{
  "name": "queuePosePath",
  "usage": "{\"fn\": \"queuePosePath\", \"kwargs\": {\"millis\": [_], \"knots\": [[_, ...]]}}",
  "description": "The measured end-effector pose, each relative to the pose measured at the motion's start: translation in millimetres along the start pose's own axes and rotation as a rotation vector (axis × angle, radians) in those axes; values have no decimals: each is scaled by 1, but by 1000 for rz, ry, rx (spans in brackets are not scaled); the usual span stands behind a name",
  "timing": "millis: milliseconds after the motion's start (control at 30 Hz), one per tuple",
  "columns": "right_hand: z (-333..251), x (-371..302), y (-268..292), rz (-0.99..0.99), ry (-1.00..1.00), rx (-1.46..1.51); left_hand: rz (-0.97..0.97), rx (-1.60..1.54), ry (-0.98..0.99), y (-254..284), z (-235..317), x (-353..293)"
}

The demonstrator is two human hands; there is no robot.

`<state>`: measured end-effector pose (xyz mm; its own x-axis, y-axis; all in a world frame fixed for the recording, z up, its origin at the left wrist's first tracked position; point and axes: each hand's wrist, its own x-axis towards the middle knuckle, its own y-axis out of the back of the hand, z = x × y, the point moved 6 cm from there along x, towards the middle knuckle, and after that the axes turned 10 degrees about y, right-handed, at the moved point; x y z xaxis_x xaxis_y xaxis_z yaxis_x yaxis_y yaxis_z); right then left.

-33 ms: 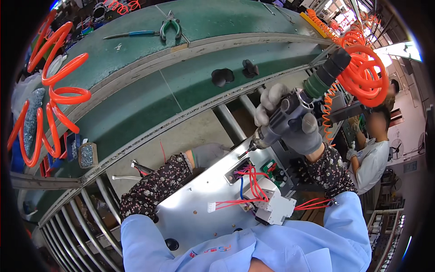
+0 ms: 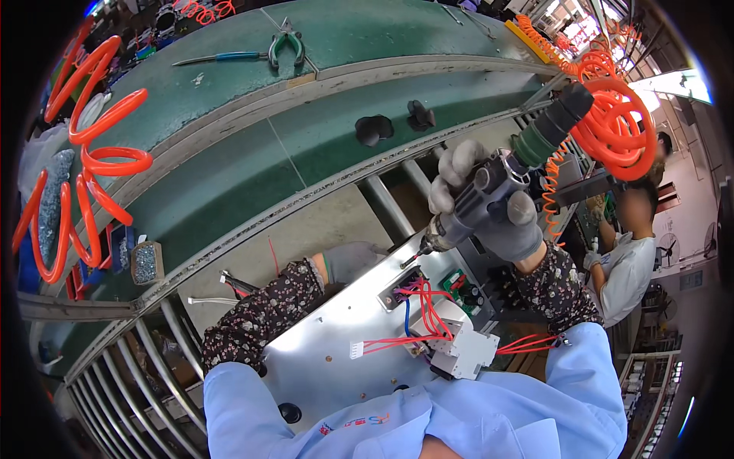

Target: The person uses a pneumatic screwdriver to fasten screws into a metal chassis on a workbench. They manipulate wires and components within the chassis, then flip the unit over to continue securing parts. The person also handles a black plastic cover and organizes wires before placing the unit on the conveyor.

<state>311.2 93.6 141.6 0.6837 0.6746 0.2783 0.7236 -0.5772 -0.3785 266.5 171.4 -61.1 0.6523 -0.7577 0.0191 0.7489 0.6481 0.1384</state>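
My right hand (image 2: 511,229), in a grey glove, is wrapped round a dark power screwdriver (image 2: 474,206). Its bit points down and left at the bare metal top of a silver metal housing (image 2: 329,329), close to the far edge. My left hand (image 2: 348,262), also gloved, lies against the housing's far side; the fingers are hidden behind its edge. On the housing are red wires (image 2: 430,310), a blue wire, a green circuit board (image 2: 462,289) and a light grey switch block (image 2: 462,348). A white connector (image 2: 357,349) ends one bundle of the wires.
The housing rests over a metal roller rack (image 2: 153,367). Beyond it, a green bench (image 2: 367,38) carries green-handled pliers (image 2: 287,47) and a blue-handled tool. Orange coiled hoses (image 2: 612,126) hang at both sides. A box of screws (image 2: 145,262) stands left. Another person (image 2: 627,268) works at right.
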Motion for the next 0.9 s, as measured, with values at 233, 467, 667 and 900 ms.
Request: {"fn": "queuePosePath", "kwargs": {"millis": [233, 467, 667, 900], "knots": [[-1, -7, -9, 231, 62, -235, -86, -148, 168, -3, -3, 8], [-3, -17, -23, 359, 112, -717, 73, 229, -129, -4, -42, 18], [-1, -24, -26, 335, 103, -591, -14, -258, -60, -6, -22, 12], [-12, -17, -36, 156, 48, -842, 8, -229, -118, -4, -16, 6]]}}
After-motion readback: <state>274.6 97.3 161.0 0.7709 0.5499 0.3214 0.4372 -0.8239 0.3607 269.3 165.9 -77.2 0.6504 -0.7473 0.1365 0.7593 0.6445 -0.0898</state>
